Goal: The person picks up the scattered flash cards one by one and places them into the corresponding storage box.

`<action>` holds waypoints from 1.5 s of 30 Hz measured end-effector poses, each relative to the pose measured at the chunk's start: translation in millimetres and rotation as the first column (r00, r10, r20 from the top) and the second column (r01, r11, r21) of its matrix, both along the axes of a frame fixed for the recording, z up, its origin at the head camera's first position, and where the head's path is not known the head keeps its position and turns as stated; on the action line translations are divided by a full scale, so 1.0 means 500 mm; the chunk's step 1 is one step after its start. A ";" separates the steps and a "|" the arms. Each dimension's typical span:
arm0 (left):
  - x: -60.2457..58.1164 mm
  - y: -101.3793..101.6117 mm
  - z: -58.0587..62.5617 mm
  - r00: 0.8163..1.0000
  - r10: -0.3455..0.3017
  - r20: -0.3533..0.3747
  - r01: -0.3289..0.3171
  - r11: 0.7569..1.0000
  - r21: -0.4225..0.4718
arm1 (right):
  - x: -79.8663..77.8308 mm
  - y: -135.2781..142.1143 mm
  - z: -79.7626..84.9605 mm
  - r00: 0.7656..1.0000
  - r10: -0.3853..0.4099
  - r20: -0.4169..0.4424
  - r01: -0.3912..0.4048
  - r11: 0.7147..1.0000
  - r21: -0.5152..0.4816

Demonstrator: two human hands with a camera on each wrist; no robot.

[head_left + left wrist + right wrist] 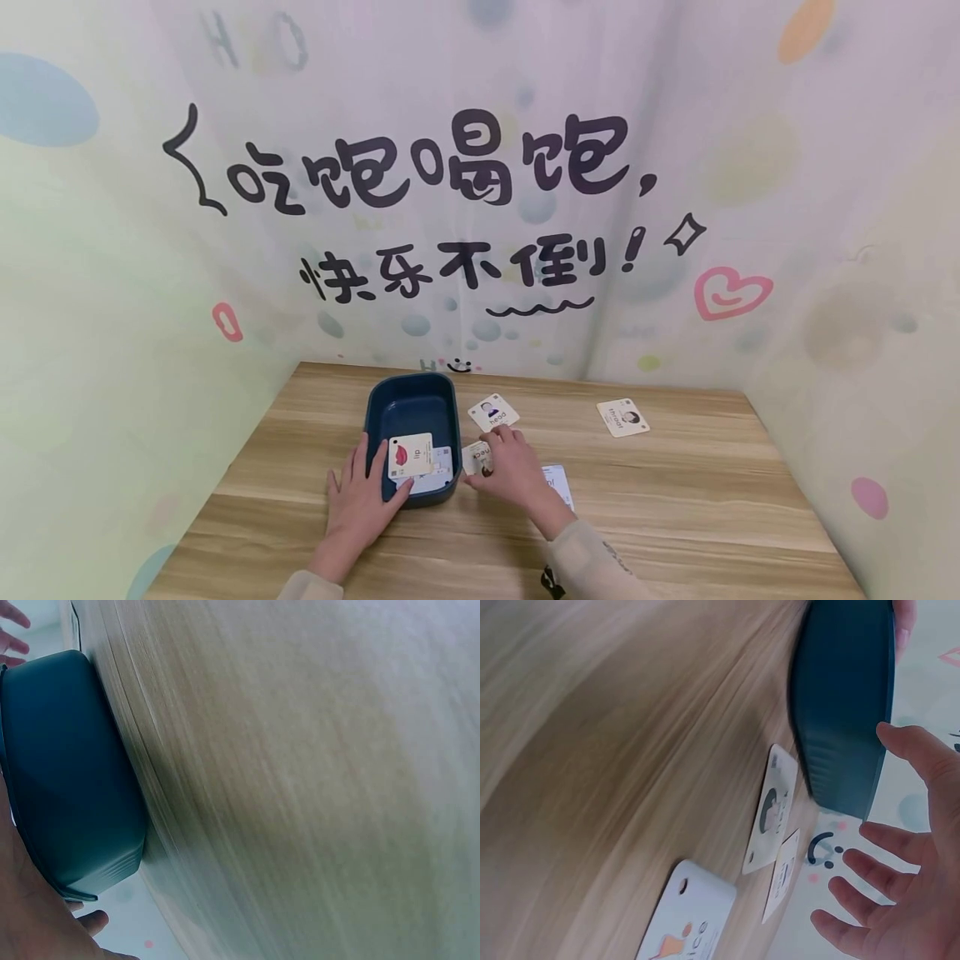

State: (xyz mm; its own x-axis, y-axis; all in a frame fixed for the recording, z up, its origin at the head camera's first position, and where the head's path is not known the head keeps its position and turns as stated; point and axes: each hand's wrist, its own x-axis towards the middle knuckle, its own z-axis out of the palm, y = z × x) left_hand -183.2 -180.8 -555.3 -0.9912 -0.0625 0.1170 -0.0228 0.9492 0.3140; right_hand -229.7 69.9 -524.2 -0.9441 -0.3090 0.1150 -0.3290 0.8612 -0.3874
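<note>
A dark blue rectangular box point(412, 382) holds a picture card marked "lip" point(409, 455), lying over other cards at its near end. My left hand point(362, 506) rests at the box's left rim, its fingers spread and thumb over the near end. Just right of the box, my right hand point(510, 468) hovers over a "neck" card point(474, 457) and partly hides it. In the right wrist view, the fingers point(881, 874) of that hand are loosely extended with nothing between them, the thumb close by the rim. The neck card point(771, 810) lies flat on the table there.
A "head" card point(492, 412) lies beyond my right hand. Farther right is a "throat" card point(623, 417). Another card point(557, 483) sits partly behind my right wrist. A small black object point(552, 582) shows by the right sleeve. A printed curtain point(480, 333) hangs behind the wooden table point(712, 500).
</note>
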 end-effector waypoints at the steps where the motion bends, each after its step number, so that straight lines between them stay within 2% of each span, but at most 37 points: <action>1: 0.000 -0.001 0.000 1.000 0.000 0.000 0.000 1.000 0.000 | 0.001 0.004 -0.002 1.000 -0.001 -0.004 0.001 1.000 -0.004; 11: 0.001 -0.001 0.001 1.000 -0.001 0.006 0.001 1.000 0.000 | 0.003 0.041 -0.030 1.000 -0.013 -0.022 0.013 1.000 -0.002; 23: 0.001 -0.002 0.002 1.000 0.001 0.001 -0.001 1.000 -0.005 | 0.013 0.085 -0.055 1.000 -0.024 0.009 0.025 0.999 -0.047; 28: 0.002 -0.001 0.004 1.000 0.002 0.002 -0.002 1.000 -0.006 | 0.016 0.108 -0.064 1.000 -0.028 -0.010 0.027 0.999 -0.031; 35: 0.002 0.001 0.004 1.000 0.004 0.004 -0.004 1.000 -0.004 | 0.018 0.143 -0.069 0.999 0.015 -0.046 -0.016 1.000 -0.024; 45: 0.001 0.001 0.004 1.000 0.002 0.010 -0.002 1.000 -0.009 | 0.016 0.193 -0.082 0.995 0.102 -0.001 -0.102 0.993 -0.057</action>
